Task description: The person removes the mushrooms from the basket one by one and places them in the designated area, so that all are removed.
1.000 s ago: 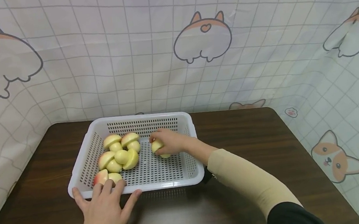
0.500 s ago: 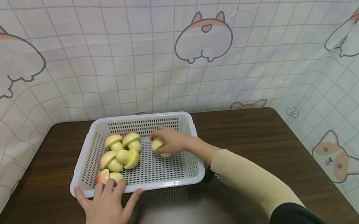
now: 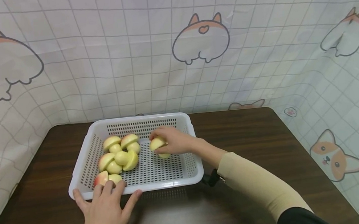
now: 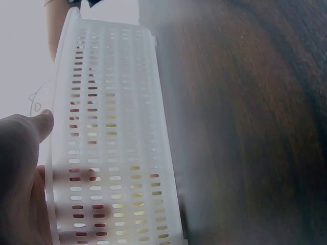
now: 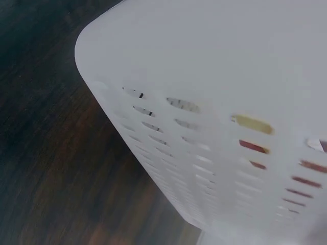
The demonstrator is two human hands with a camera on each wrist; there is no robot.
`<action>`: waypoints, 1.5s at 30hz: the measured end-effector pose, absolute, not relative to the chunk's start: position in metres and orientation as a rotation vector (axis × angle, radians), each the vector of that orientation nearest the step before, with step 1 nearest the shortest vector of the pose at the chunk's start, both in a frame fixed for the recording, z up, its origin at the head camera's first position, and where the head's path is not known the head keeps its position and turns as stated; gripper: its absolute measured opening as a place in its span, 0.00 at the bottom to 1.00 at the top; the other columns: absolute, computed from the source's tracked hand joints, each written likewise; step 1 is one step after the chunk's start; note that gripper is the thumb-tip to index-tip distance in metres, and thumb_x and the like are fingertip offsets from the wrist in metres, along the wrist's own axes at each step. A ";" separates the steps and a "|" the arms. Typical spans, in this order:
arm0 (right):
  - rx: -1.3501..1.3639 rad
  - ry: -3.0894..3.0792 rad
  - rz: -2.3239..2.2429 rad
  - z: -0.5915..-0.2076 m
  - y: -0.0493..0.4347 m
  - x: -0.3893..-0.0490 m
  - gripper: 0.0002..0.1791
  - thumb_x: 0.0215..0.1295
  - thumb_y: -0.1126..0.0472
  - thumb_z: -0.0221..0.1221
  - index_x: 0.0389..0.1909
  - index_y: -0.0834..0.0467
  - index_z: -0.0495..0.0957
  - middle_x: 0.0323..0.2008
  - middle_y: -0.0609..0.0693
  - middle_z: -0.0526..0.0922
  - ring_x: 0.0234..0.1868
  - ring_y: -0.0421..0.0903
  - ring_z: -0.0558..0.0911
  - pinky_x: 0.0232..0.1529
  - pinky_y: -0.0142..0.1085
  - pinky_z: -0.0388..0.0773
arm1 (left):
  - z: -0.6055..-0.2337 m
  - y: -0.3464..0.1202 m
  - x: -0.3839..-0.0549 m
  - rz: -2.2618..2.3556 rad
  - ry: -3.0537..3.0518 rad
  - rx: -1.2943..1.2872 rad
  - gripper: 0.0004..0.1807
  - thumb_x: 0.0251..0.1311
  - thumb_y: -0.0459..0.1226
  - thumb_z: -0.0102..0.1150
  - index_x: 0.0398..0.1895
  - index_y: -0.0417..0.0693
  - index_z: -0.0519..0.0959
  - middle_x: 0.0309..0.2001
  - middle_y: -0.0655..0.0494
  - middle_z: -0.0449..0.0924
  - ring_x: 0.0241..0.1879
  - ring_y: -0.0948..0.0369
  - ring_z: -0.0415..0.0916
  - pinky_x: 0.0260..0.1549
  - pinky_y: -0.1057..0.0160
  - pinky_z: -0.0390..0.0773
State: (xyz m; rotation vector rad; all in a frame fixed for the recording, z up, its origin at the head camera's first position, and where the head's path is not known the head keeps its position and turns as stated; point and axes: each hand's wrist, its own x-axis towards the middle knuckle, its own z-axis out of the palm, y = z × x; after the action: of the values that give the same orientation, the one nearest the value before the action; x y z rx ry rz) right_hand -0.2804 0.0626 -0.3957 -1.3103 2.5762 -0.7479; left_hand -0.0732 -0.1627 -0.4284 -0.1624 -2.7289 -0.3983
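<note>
One apple piece point(image 3: 157, 142), pale yellow, sits in the right hand point(image 3: 177, 141) over the right half of the basket, its cut side partly covered. That hand's grip is pinching it, thumb below and fingers round the far side. A second piece point(image 3: 164, 156) shows just under the thumb; whether the two touch cannot be told. The step in hand looks like handling these two pieces together, either setting the upper one down on the lower or taking it up from there; a single moment does not settle which. Either way, the next move calls for a light, level grip, since the upper piece could slide off a rounded one beneath.

Well to the left lies a heap of apple pieces point(image 3: 122, 157), some perched on others like caps, a few with red skin. All are inside the white slotted basket point(image 3: 180, 182). At its near left corner the left hand point(image 3: 106, 211) rests with fingers spread and draped over the rim, holding no piece, probably steadying it. The basket stands on a dark wooden tabletop point(image 3: 244, 130), with a dog-print cloth point(image 3: 141, 57) hung behind.
</note>
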 end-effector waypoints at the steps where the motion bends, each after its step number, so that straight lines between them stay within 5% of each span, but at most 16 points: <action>1: -1.315 2.566 -0.771 -0.394 0.064 -0.280 0.23 0.66 0.57 0.71 0.59 0.56 0.78 0.52 0.48 0.79 0.49 0.42 0.76 0.49 0.35 0.74 | -0.428 -0.163 -0.073 -0.399 -2.734 -0.159 0.29 0.66 0.66 0.56 0.44 0.49 0.80 0.41 0.46 0.76 0.56 0.37 0.71 0.56 0.16 0.26; 21: -1.293 2.492 -1.169 -0.375 0.105 -0.278 0.22 0.66 0.61 0.71 0.57 0.58 0.77 0.53 0.46 0.78 0.49 0.44 0.78 0.40 0.35 0.84 | -0.427 -0.163 -0.071 -0.409 -2.735 -0.140 0.29 0.65 0.65 0.57 0.45 0.49 0.80 0.41 0.46 0.77 0.55 0.38 0.71 0.57 0.17 0.26; 45: -1.160 2.571 -1.327 -0.362 0.148 -0.273 0.23 0.64 0.59 0.72 0.59 0.53 0.78 0.54 0.47 0.78 0.44 0.47 0.78 0.41 0.41 0.82 | -0.427 -0.165 -0.072 -0.405 -2.733 -0.137 0.30 0.65 0.65 0.57 0.46 0.47 0.80 0.43 0.44 0.78 0.57 0.38 0.70 0.57 0.17 0.28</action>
State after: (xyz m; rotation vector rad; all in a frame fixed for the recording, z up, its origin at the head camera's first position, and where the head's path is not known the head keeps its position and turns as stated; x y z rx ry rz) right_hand -0.2732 0.1481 -0.3621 -1.1595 2.5708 -1.3275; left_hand -0.0717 -0.1645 -0.4266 -0.1367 -2.7327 -0.4050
